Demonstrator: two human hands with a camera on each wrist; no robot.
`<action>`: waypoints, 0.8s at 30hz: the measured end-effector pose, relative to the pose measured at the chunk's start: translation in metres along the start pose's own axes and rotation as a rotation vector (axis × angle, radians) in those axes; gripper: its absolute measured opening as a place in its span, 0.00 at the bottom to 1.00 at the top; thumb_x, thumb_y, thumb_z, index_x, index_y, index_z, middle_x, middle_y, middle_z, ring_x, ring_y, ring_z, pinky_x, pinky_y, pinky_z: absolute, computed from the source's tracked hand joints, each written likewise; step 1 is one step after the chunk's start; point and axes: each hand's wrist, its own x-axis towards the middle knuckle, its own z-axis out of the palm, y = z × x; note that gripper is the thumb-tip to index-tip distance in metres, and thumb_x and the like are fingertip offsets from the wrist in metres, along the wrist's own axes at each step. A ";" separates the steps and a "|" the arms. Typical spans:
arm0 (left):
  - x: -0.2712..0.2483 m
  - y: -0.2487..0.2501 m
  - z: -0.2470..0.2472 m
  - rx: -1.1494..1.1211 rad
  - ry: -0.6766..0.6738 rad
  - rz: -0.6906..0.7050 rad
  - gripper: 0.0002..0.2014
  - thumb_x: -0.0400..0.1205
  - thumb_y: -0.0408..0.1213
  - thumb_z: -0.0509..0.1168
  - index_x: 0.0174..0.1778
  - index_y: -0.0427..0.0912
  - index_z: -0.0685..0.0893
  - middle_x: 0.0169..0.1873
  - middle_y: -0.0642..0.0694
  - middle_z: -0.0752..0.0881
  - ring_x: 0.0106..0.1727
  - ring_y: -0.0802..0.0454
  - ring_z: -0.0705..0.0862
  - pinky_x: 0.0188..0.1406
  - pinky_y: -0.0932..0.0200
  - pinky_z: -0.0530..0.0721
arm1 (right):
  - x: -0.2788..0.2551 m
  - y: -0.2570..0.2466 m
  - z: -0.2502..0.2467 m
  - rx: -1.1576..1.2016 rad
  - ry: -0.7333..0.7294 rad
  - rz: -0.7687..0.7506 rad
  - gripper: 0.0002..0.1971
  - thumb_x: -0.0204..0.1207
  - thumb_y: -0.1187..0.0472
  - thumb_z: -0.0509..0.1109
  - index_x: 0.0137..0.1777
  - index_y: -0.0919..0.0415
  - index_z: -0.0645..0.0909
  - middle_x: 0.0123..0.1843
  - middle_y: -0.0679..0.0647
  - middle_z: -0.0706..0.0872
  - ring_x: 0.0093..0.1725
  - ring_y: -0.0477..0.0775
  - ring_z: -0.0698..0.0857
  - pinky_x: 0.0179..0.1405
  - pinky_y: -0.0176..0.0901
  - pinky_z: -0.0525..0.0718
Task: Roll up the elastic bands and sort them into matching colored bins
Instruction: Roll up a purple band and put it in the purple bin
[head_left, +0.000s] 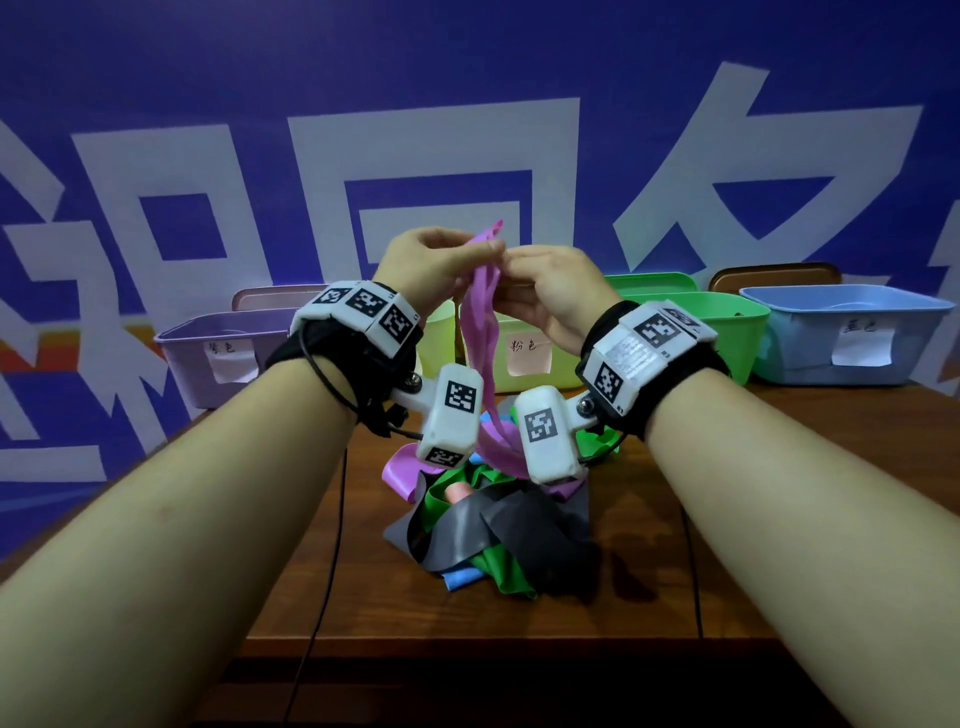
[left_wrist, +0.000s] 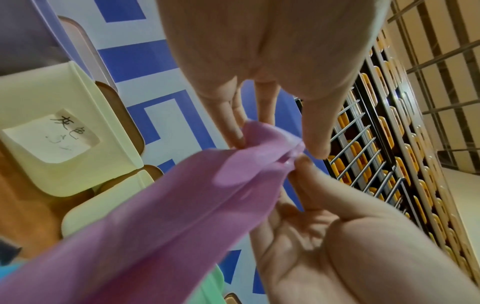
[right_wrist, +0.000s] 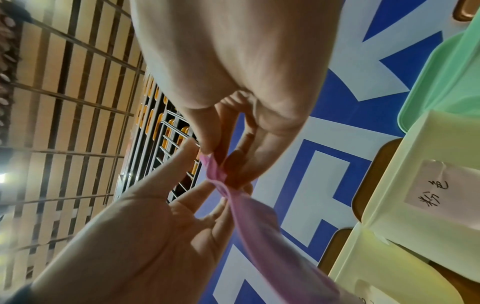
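Rubbery strips in grey, green, blue and pink lie tangled in a loose pile of elastic bands (head_left: 488, 525) on the brown wooden worktop (head_left: 727, 519), nearest the viewer at 6 o'clock. From it rises the long pink-purple elastic band (head_left: 480, 332), whose lower end still trails into the heap. Should it be lifted or wound while snagged there, neighbouring strips could probably be dragged along or off the edge.

Above, the left hand (head_left: 431, 270) and the right hand (head_left: 550, 291) meet at the band's top end, each pinching it between thumb and fingertips, at about 12 o'clock of the pile. The strip looks thin and twisted, so a first turn begun crooked may give a slack, skewed roll, and the stretchy end could slip out of the pinch.

Farther off stand the bins: a lilac plastic bin (head_left: 208, 358) at 10 o'clock, a pale yellow-green plastic bin with a paper label (head_left: 524, 358) behind the hands, a green plastic bin (head_left: 727, 327) and a light blue plastic bin (head_left: 852, 332) at 2 o'clock. Wrists hide much of the middle bins, and bin contents cannot be seen; labels, not bin colour, may decide the match.
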 end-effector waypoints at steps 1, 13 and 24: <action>-0.001 0.000 0.000 0.019 0.004 0.001 0.09 0.76 0.32 0.75 0.47 0.36 0.84 0.47 0.35 0.88 0.52 0.38 0.89 0.57 0.47 0.87 | 0.001 0.001 -0.001 0.011 0.006 0.008 0.09 0.81 0.69 0.62 0.53 0.71 0.84 0.50 0.69 0.88 0.49 0.62 0.89 0.52 0.50 0.88; 0.007 -0.008 -0.006 0.263 0.198 -0.011 0.06 0.79 0.35 0.66 0.35 0.43 0.79 0.38 0.40 0.85 0.43 0.43 0.86 0.51 0.46 0.86 | 0.014 0.010 -0.013 -0.338 0.430 -0.012 0.10 0.78 0.64 0.68 0.35 0.59 0.84 0.37 0.56 0.86 0.41 0.57 0.85 0.46 0.50 0.87; 0.006 0.001 -0.001 0.249 0.021 -0.169 0.07 0.80 0.36 0.60 0.53 0.41 0.77 0.44 0.40 0.78 0.43 0.43 0.82 0.48 0.46 0.84 | 0.015 0.011 -0.017 -0.628 0.544 -0.175 0.13 0.79 0.62 0.65 0.44 0.73 0.86 0.48 0.68 0.88 0.46 0.66 0.85 0.47 0.53 0.84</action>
